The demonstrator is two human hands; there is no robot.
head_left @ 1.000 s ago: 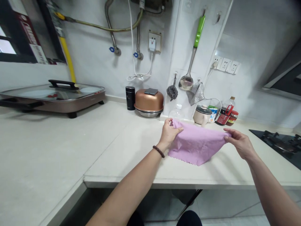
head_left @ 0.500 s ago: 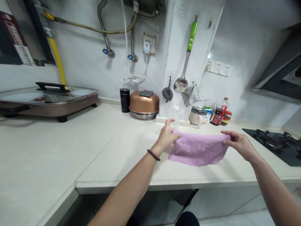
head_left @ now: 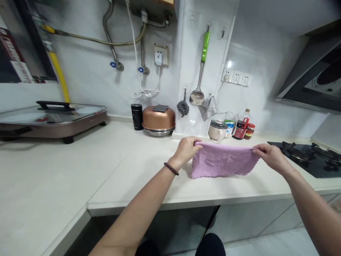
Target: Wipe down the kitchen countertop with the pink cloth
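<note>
A pink cloth (head_left: 223, 161) with scalloped edges hangs stretched between my two hands over the white countertop (head_left: 138, 177). Its upper left corner is pinched by my left hand (head_left: 186, 149), which has a dark bead bracelet at the wrist. At the upper right corner, my right hand (head_left: 270, 154) grips the cloth between thumb and fingers. Just behind my left hand stands a clear bottle (head_left: 190, 128) with a white cap, its lower part hidden by the hand and cloth.
An electric pan (head_left: 53, 122) with a glass lid sits left. Along the wall stand a black canister (head_left: 137, 117), a copper-coloured pot (head_left: 159, 119), a small cream pot (head_left: 217, 131) and sauce bottles (head_left: 241, 126). A spatula (head_left: 199, 81) hangs above; a gas hob (head_left: 306, 156) lies right.
My left fingers have closed more tightly on the cloth's corner, and my right fingers have also closed. The cloth's top edge is pulled straighter. The view has shifted slightly.
</note>
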